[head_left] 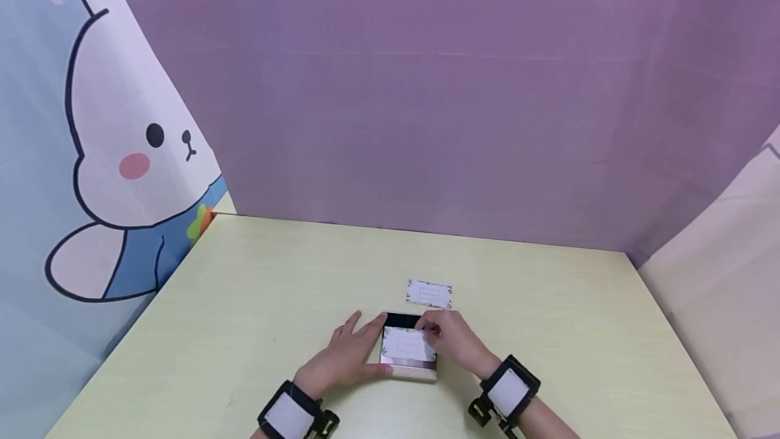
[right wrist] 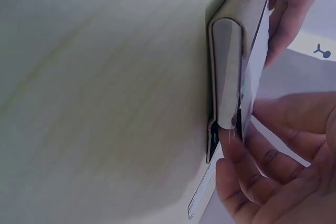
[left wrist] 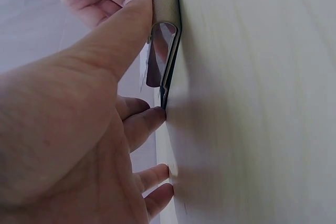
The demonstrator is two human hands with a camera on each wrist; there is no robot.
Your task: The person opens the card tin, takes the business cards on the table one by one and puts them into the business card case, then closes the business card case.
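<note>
On the pale yellow-green table (head_left: 256, 290), seen from the head, a small flat case (head_left: 407, 370) with a beige padded edge and dark inside lies near the front, a white card (head_left: 407, 344) on it. Beyond it lies a second card (head_left: 429, 294), bordered with leafy print. The left hand (head_left: 344, 358) rests flat, fingers spread, thumb against the case's near edge. The right hand (head_left: 453, 341) pinches the card's far corner.

From the left wrist, the thumb (left wrist: 123, 30) presses the rounded, leather-like case (left wrist: 165, 9).

From the right wrist, curled fingers (right wrist: 247, 166) grip the thin card (right wrist: 252, 77) against the case (right wrist: 228, 66).
</note>
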